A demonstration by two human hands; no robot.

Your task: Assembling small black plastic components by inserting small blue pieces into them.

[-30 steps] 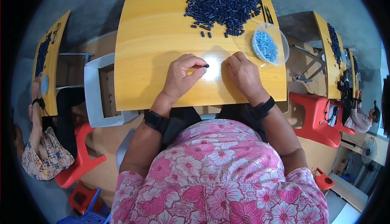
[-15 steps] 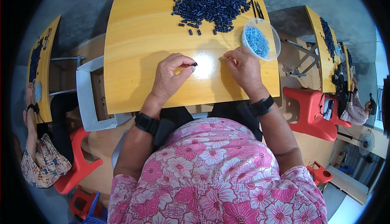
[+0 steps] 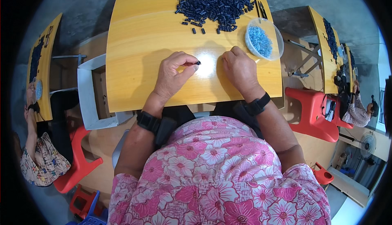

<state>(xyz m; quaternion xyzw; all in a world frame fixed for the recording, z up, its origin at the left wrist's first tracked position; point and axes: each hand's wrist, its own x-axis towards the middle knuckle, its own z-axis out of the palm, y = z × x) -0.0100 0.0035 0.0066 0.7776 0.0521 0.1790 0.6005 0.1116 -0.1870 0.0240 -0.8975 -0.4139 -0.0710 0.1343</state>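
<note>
Over the table, my left hand (image 3: 173, 73) pinches a small black cylindrical part (image 3: 198, 63) between thumb and forefinger, one end of it poking out toward the right. My right hand (image 3: 240, 70) is a short gap away, its fingers curled and pressed together at the tips; whatever they may hold is hidden. Just beyond that hand stands a round clear plastic tub (image 3: 277, 41) with many tiny pale-blue translucent pieces (image 3: 260, 42) in it. A big heap of black cylindrical parts (image 3: 214, 2) covers the table's far side, with several lying loose at its near edge.
The yellow wooden table (image 3: 134, 78) ends close to my body. A pair of black tweezers or pliers (image 3: 262, 10) lies by the far right edge. On the floor to the left is a white open box (image 3: 86, 98); red stools (image 3: 312, 112) stand on both sides. Other people sit at neighbouring tables.
My right hand has moved slightly left, toward the left hand, and its fingers have curled in further. The left hand keeps its pinch on the black part nearly in place.
</note>
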